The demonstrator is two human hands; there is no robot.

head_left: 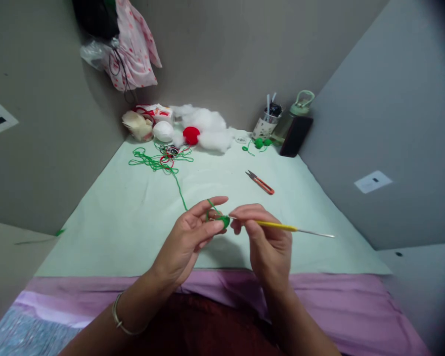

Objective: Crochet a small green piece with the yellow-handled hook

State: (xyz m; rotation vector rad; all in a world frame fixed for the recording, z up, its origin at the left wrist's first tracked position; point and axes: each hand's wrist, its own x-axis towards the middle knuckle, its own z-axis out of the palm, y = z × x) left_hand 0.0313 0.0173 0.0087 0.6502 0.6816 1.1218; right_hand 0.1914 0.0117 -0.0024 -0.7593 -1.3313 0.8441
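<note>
My left hand [187, 237] pinches a small green crochet piece [226, 221] between thumb and fingers. Green yarn [180, 190] loops over its raised index finger and trails back to a loose tangle on the table. In my right hand [269, 242] is a crochet hook with a yellow grip [278, 225], held like a pen. One metal end of the hook points left and meets the green piece; the other sticks out to the right. Whether a loop sits on the hook tip is too small to tell.
Orange thread snips [261, 183] lie beyond my right hand. Farther back are a red yarn ball [191, 135], a white yarn ball [163, 131], white stuffing [203, 123] and small green pieces [258, 143]. A phone [296, 136] leans against a green bottle [283, 129] beside a pen cup [264, 127].
</note>
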